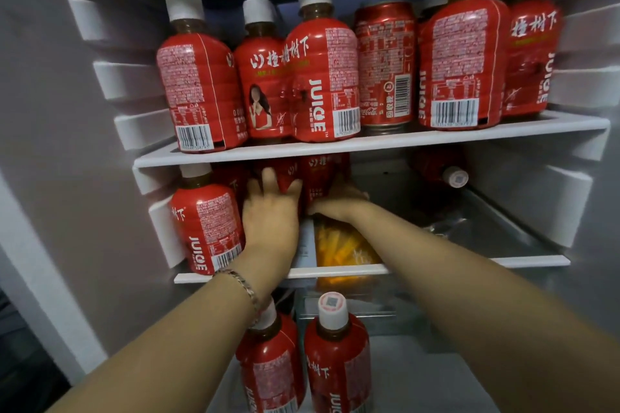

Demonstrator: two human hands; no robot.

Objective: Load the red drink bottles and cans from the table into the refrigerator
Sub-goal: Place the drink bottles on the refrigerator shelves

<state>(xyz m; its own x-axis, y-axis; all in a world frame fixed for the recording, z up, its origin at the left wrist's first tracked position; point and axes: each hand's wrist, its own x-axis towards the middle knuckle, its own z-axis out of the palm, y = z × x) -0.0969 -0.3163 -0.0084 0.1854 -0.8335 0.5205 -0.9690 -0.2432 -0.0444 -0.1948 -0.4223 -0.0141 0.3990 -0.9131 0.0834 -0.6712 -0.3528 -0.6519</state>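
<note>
Both arms reach into the open refrigerator at the middle shelf (436, 265). My left hand (270, 211) presses its spread fingers against a red juice bottle (285, 174). My right hand (339, 201) wraps the bottle beside it (323, 178) from the right. Another red bottle (208, 225) stands at the shelf's left, and one lies on its side at the back right (439, 171). The top shelf (369, 144) carries several red bottles and a red cola can (384, 64). Two more bottles (339, 355) stand on the bottom level.
An orange packet (345, 245) lies under the glass of the middle shelf, just below my right hand. The right half of that shelf holds only the fallen bottle. White shelf rails line both refrigerator walls. A bracelet sits on my left wrist.
</note>
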